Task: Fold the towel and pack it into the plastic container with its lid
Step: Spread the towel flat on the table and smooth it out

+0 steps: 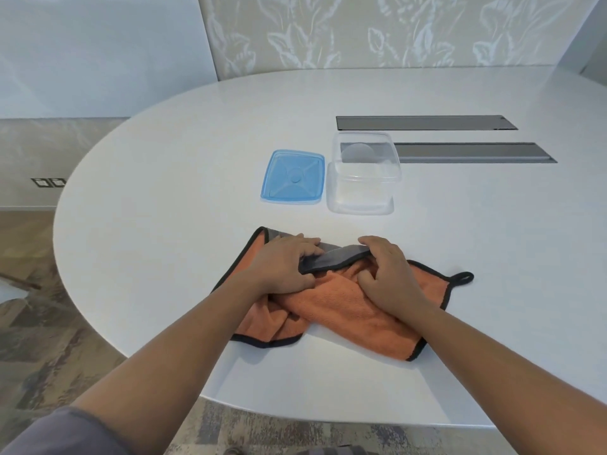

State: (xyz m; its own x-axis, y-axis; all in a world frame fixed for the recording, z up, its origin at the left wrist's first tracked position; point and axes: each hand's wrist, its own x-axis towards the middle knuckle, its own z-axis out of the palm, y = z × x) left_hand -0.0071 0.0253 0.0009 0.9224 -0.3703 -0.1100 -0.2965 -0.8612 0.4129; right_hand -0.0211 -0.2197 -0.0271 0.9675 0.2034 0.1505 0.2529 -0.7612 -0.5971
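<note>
— Orange microfibre, black-edged: what has hold of it?
— Both hands. Left hand (283,265) lies on the towel (341,307), fingers pinching the near end of a grey turned-over strip. Right hand (387,270) is curled over the strip's other end, thumb tucked into the orange pile.
— Condition of the towel?
— Rumpled, partly doubled over, flat on the white surface (164,198) near the front edge. Hanging loop (463,278) sticks out at its right corner.
— Beyond it?
— Clear plastic container (363,178), open, upright, well behind the towel. Blue lid (293,177) just beside its left wall, lying flat; whether they touch, cannot tell.
— Further back?
— Two grey recessed panels (427,123) in the surface; the container overlaps the nearer one's left end.
</note>
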